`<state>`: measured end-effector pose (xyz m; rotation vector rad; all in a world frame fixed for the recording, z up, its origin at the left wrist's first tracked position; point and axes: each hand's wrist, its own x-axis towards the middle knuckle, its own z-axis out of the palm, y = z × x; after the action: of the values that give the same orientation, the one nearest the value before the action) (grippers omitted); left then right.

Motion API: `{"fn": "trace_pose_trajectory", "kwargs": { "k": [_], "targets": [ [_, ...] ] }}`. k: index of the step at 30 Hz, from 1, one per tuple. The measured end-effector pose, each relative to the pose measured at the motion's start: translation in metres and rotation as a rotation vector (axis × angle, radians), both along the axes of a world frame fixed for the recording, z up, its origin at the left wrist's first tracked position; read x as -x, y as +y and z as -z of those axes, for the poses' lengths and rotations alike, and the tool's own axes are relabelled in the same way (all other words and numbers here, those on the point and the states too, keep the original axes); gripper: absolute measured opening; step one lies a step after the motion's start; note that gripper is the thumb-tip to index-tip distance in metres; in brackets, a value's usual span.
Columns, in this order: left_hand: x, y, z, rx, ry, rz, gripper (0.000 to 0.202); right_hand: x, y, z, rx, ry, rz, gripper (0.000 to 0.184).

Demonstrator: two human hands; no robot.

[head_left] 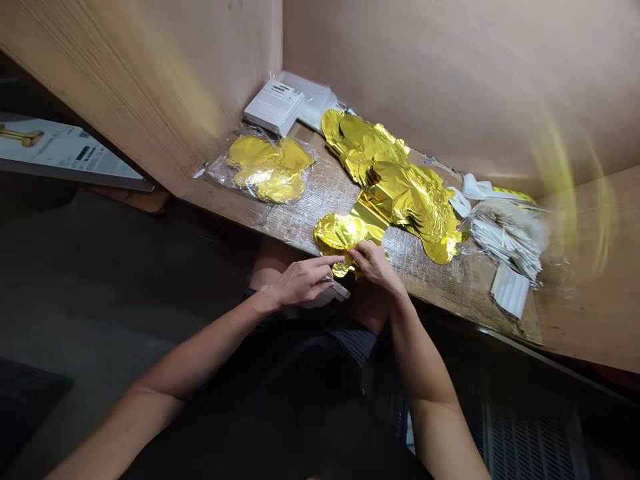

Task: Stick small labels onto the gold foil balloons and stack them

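Observation:
My two hands meet at the front edge of the wooden desk (465,287), both pinching the lower end of a flat gold foil balloon (345,233). My left hand (300,282) has its fingertips on the foil, and a small white flat item (335,292) shows beneath it. My right hand (374,265) grips the foil from above. Behind them lies a heap of gold foil balloons (405,193), its near edge touching the held balloon. Further left, another gold foil piece (267,170) lies on clear plastic.
White packets (274,107) stand in the back corner against the wooden walls. On the right lie a bundle of white paper strips (507,240), a white folded stack (510,290), and a yellow-and-white strip (493,190). A printed card (65,150) sits at far left.

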<state>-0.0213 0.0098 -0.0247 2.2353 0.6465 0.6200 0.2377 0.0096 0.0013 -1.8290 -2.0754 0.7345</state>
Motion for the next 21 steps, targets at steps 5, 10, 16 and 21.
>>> {"fn": "trace_pose_trajectory", "kwargs": {
  "k": [5, 10, 16, 21],
  "targets": [
    [-0.012, -0.002, 0.006, 0.135, 0.015, 0.014, 0.013, -0.061, 0.035, -0.030, -0.051, 0.107, 0.225, 0.037],
    [0.002, 0.012, -0.003, 0.544, -0.284, -0.216, 0.028, -0.124, 0.035, -0.065, -0.519, -0.033, 0.698, 0.038],
    [0.015, 0.023, -0.012, 0.719, -0.394, -0.352, 0.038, -0.023, -0.043, -0.040, -0.088, 0.346, 0.108, 0.028],
    [0.015, 0.023, -0.020, 0.745, -0.386, -0.355, 0.037, 0.022, -0.068, -0.021, -0.135, 0.434, 0.016, 0.015]
  ]
}}
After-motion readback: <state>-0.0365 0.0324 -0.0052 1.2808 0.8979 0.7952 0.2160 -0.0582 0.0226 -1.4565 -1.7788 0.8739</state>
